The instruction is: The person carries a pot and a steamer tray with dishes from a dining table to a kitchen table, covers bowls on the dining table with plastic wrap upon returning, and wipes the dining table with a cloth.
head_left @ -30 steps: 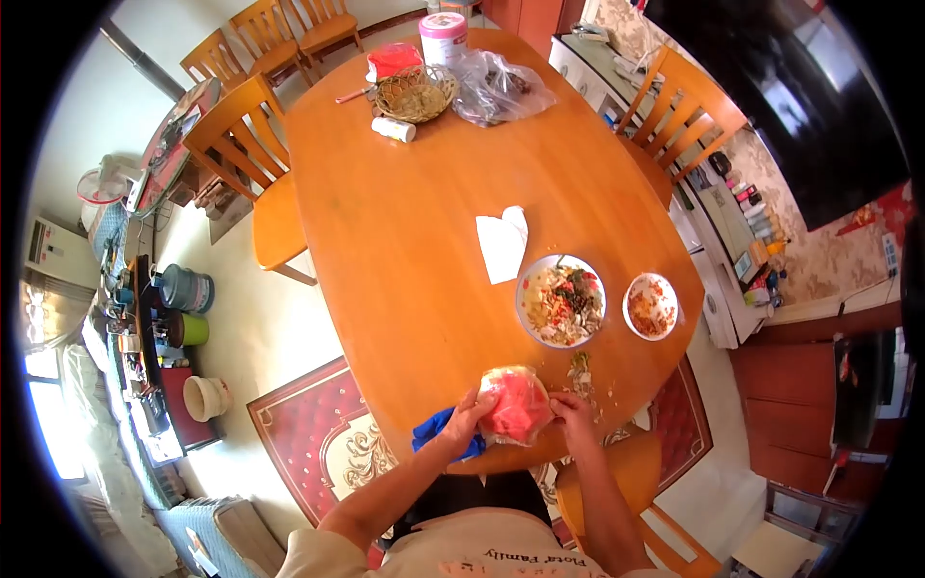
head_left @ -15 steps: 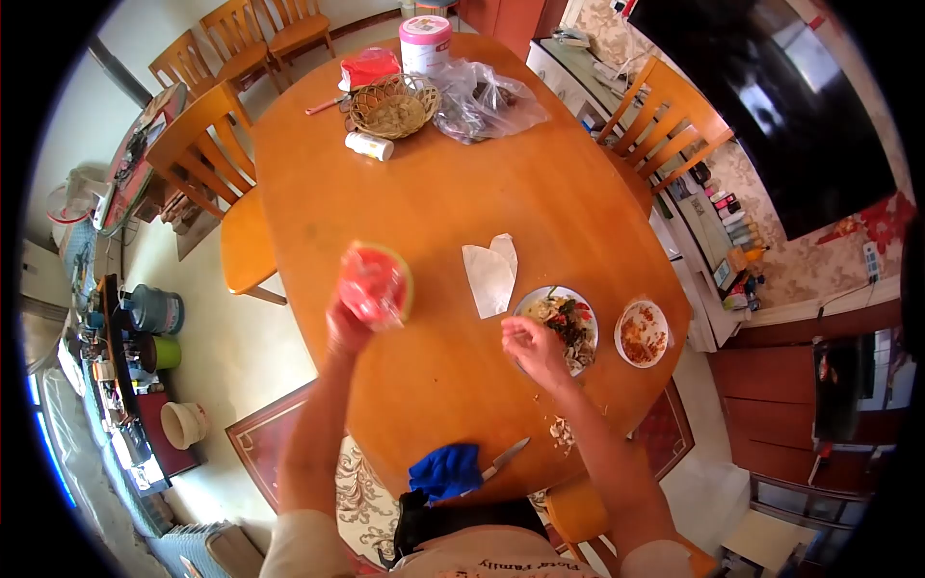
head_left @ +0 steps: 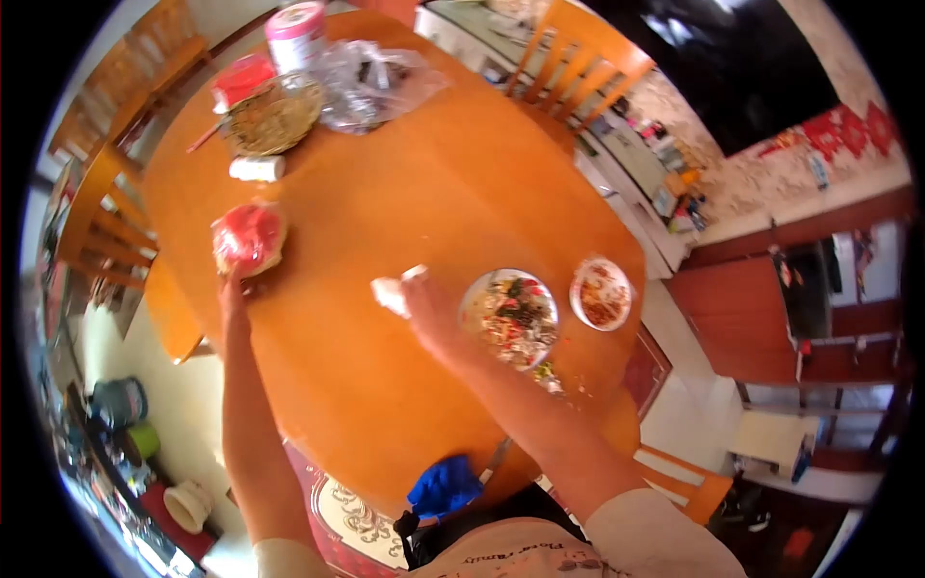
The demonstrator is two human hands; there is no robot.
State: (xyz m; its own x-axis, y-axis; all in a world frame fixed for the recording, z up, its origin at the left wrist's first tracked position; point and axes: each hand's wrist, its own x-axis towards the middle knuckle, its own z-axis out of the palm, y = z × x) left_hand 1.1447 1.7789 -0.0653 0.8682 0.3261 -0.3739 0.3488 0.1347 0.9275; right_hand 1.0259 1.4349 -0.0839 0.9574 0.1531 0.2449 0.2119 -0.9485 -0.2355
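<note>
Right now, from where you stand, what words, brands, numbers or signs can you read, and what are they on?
"Family", upside down, on the shirt; the word before it is too blurred to be sure.
Pink-lidded tub: markings too small to read.
White container on its side: too blurred.
I can read no other text.

The glossy orange-brown wooden tabletop point(head_left: 356, 366) holds, toward eleven o'clock, a white tub with a pink lid point(head_left: 296, 40), a red packet point(head_left: 241, 81) and a woven tan basket point(head_left: 275, 118). A clear plastic bag point(head_left: 356, 96) lies at twelve, a small white cylinder point(head_left: 257, 170) at ten. A white bowl with orange-red residue point(head_left: 601, 295) sits at three, a round dish of mixed scraps point(head_left: 511, 320) at four, a crumpled blue cloth point(head_left: 444, 486) at six.
</note>
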